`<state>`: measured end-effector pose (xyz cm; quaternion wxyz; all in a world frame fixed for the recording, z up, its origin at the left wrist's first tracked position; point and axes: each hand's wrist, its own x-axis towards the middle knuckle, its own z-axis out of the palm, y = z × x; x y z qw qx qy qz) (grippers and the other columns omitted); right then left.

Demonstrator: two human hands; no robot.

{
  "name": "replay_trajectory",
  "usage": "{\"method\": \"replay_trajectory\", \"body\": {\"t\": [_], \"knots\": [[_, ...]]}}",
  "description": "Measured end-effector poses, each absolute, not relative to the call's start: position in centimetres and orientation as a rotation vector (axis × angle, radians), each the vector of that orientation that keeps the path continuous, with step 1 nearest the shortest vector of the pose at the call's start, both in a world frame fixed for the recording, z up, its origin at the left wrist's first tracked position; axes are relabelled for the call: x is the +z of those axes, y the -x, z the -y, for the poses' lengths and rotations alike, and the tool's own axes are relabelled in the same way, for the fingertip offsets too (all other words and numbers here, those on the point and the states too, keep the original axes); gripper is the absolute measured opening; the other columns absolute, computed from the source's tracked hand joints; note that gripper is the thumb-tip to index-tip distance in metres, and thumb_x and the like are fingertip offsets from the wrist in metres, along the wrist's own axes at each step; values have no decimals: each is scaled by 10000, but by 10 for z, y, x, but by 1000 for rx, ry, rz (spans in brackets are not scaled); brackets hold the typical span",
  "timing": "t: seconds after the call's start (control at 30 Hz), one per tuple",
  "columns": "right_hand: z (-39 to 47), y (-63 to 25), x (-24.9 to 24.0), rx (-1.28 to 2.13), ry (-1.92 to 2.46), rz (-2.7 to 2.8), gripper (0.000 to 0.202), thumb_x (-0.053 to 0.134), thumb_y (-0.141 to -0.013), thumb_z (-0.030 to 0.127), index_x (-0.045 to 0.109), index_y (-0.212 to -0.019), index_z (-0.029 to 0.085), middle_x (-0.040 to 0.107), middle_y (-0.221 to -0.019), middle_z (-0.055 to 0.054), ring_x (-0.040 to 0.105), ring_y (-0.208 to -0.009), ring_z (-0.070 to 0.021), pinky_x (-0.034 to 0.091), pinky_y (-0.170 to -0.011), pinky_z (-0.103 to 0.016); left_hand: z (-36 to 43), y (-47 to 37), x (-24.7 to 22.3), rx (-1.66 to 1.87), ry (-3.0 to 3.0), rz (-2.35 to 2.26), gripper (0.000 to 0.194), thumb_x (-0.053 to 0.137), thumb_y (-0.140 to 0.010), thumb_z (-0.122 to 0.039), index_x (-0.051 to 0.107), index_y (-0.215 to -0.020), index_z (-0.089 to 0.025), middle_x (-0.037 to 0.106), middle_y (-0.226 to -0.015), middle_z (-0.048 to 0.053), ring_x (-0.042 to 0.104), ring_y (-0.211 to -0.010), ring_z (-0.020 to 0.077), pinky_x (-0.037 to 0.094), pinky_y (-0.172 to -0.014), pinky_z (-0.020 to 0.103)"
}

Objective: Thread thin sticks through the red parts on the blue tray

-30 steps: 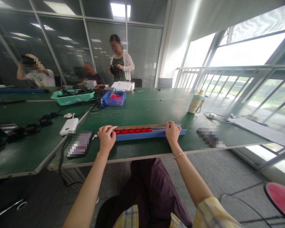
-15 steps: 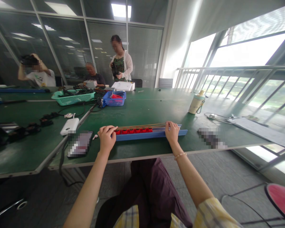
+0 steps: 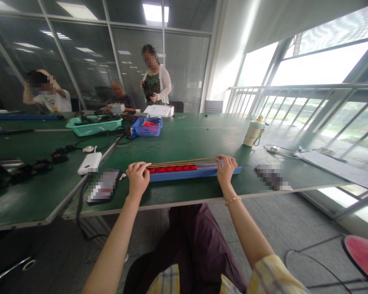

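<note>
A long blue trough (image 3: 184,176) lies crosswise on the table near its front edge, with a row of red pieces (image 3: 173,168) in its left and middle part. Thin tan rubber bands (image 3: 185,161) run stretched above it from hand to hand. My left hand (image 3: 138,174) is curled over the trough's left end, its fingertips closed on the bands. At the other end, my right hand (image 3: 225,168) pinches the bands slightly above the trough. My fingers hide both band ends.
A phone (image 3: 104,185), a white earbud (image 3: 122,176) and a white power bank (image 3: 90,163) lie left. Right are a blurred dark item (image 3: 270,176) and a bottle (image 3: 254,132). A green basket (image 3: 95,127) and a blue basket (image 3: 147,130) stand farther back; several people are beyond.
My right hand has moved a little to the right along the trough, drawing the bands farther out. My left hand stays in place.
</note>
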<state>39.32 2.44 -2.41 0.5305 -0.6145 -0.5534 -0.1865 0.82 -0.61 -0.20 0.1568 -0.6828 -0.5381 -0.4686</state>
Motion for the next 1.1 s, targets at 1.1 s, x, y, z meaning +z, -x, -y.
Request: {"method": "replay_trajectory", "body": {"t": [1.1], "knots": [[-36, -406, -31, -215, 1318, 1338, 326, 431, -965, 369, 679, -827, 208, 692, -909, -64, 585, -907, -219, 409, -881, -351, 7, -9, 0, -1335, 1973, 1504, 313, 492, -877, -146, 759, -986, -266, 698, -1021, 57, 519, -1057, 267, 399, -920, 427]]}}
